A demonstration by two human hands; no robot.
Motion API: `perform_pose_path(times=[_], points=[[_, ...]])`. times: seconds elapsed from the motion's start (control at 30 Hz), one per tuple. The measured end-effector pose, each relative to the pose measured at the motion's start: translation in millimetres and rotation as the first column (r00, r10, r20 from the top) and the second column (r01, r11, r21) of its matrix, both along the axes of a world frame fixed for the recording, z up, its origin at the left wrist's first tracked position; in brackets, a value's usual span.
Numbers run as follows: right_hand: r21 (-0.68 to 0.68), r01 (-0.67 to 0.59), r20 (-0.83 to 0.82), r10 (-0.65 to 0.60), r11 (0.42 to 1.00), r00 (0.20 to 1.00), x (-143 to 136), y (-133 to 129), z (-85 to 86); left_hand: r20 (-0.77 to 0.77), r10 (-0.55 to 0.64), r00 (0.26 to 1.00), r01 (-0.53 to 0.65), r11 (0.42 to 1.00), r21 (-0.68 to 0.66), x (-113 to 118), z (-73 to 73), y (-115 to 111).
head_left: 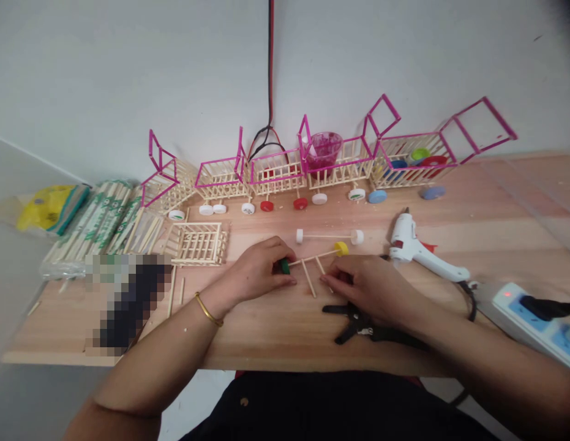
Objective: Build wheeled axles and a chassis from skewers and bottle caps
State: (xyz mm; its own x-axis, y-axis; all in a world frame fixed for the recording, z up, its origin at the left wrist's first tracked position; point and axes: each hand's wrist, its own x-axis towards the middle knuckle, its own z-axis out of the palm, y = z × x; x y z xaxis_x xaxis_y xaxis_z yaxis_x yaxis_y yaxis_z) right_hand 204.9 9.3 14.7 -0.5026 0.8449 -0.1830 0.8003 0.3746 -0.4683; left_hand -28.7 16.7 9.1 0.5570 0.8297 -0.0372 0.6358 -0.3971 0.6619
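Observation:
My left hand (262,268) pinches a green cap (285,265) at the left end of a thin wooden axle (308,260). A yellow cap (341,248) sits on the axle's other end. Two short sticks run from the axle toward me; my right hand (353,280) has its fingers closed at the lower end of the right one. The left short stick (309,279) stands free of both hands. Just behind lies another axle (328,237) with white caps on both ends. A small stick basket (199,244) without wheels rests left of my left hand.
Several stick carts with magenta rims (278,174) line the wall. A white glue gun (411,245) and power strip (537,318) lie right, a black clamp (351,321) near the front edge. Bundled sticks (98,214) and a pixelated patch are left.

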Motion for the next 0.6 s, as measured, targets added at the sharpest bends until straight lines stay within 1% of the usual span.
perform_pose_path(times=[0.6], points=[[-0.006, -0.01, -0.015, 0.01, 1.0, 1.0, -1.5, 0.5, -1.2, -0.002, -0.003, 1.0, 0.003, 1.0, 0.001, 0.4, 1.1, 0.0]])
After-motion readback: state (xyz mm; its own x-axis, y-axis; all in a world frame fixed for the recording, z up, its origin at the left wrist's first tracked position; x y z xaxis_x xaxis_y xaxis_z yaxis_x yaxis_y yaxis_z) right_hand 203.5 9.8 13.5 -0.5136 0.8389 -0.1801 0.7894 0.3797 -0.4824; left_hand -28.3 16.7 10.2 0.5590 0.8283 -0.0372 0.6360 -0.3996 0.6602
